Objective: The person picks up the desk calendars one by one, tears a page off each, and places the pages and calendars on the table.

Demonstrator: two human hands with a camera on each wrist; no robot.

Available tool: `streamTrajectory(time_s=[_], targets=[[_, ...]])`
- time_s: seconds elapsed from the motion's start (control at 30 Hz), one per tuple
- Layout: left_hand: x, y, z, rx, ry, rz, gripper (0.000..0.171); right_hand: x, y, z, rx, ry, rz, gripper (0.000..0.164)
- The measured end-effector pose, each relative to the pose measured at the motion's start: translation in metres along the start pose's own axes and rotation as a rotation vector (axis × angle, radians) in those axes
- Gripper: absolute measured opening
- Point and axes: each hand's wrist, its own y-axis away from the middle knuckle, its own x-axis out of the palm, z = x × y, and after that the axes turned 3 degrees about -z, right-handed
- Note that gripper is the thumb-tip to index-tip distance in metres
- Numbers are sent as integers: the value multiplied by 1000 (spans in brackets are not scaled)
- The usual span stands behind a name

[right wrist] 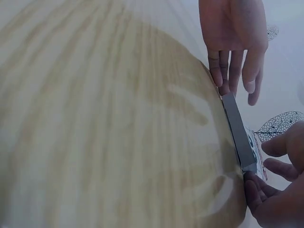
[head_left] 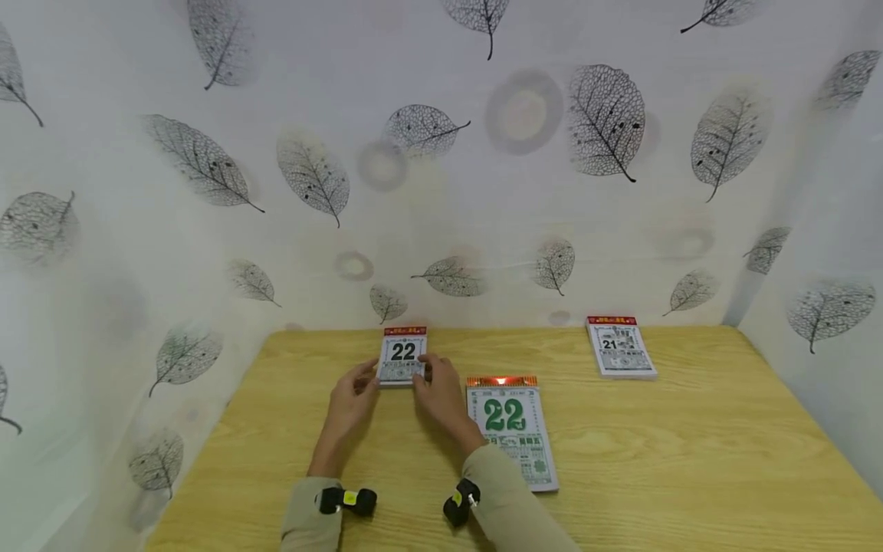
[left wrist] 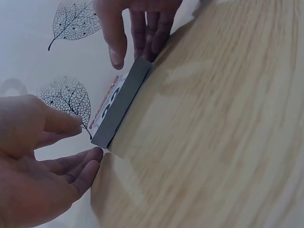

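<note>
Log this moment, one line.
small 22 calendar: at back of table; left hand: at its left side; right hand: at its right side

Both forearms (head_left: 328,452) reach forward, left hand (head_left: 352,400) and right hand (head_left: 441,395) facing each other, thumbs (left wrist: 61,121) apart from the fingers (left wrist: 85,178).

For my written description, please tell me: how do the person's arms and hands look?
The left hand and right hand are bare. The left sleeve and right sleeve are plain beige and reach near the wrists. The left wrist camera and right wrist camera are black, each with a yellow patch.
</note>
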Motion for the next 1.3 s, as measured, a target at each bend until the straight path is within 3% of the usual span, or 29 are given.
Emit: streamTrajectory(time_s=[0.43, 0.77, 0.97, 1.1, 1.3], targets=[[5, 4, 0, -18, -50, -19, 32, 7, 1, -3, 38, 1, -56, 21], [2, 2, -2, -40, -67, -26, 37, 10, -1, 3, 108, 10, -34, 33], [7, 4, -4, -63, 40, -71, 40, 10, -1, 5, 128, 1, -18, 37], [10, 3, -6, -43, 76, -114, 42, 11, 1, 6, 117, 5, -29, 39], [11, 1, -9, -111, 145, -117, 51, 9, 4, 9, 89, -12, -55, 44]])
